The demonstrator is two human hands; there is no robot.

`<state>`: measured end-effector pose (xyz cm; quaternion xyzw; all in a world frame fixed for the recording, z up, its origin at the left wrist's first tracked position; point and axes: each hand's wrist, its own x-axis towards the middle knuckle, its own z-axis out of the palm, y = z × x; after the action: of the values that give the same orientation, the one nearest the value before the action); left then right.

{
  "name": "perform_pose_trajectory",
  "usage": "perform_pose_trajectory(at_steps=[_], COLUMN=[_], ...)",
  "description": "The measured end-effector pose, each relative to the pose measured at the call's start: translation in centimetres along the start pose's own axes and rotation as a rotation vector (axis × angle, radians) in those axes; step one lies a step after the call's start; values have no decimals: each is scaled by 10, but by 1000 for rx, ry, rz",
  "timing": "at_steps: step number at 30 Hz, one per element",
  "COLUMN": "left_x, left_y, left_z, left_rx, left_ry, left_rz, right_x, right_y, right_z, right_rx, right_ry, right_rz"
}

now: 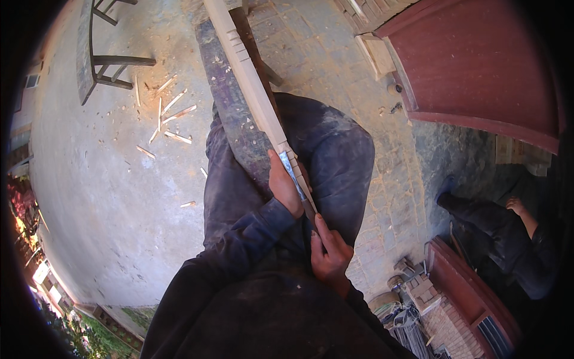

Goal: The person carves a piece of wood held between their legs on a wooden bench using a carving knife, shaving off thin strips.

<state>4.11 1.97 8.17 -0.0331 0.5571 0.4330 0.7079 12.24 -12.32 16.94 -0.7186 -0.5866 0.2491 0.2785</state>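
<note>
A long pale wooden strip [251,78] with notches cut along its edge runs from the top of the view down to my lap. It rests on a dark worn plank [230,119] that lies over my knees. My left hand [285,186] grips the strip's near end together with a flat metal blade [297,176]. Lower down, my right hand [327,254] is closed around the blade tool's dark handle [310,212]. I sit in dusty dark trousers and a dark sleeve.
Wood chips [167,116] lie scattered on the concrete floor at left, near a dark wooden frame [98,60]. A dark red wooden panel [478,66] stands at upper right. Another person [508,233] sits at right, beside bricks and small cans [412,281].
</note>
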Motion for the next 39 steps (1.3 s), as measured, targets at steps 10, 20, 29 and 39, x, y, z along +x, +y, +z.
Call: perform_pose_trajectory(at_steps=[10, 20, 29, 39], left_x=[-2, 5, 3, 1], left_y=[4, -1, 3, 0], left_z=[2, -12, -6, -10], left_rx=[17, -7, 7, 11], left_ry=[-44, -142, -113, -147], left_rz=[13, 44, 34, -4], right_x=[16, 13, 30, 45], right_y=[-15, -22, -41, -65], right_z=[2, -17, -32, -37], right_rx=[21, 80, 144, 40], right_ry=[-19, -56, -42, -153], right_rz=[69, 107, 156, 333])
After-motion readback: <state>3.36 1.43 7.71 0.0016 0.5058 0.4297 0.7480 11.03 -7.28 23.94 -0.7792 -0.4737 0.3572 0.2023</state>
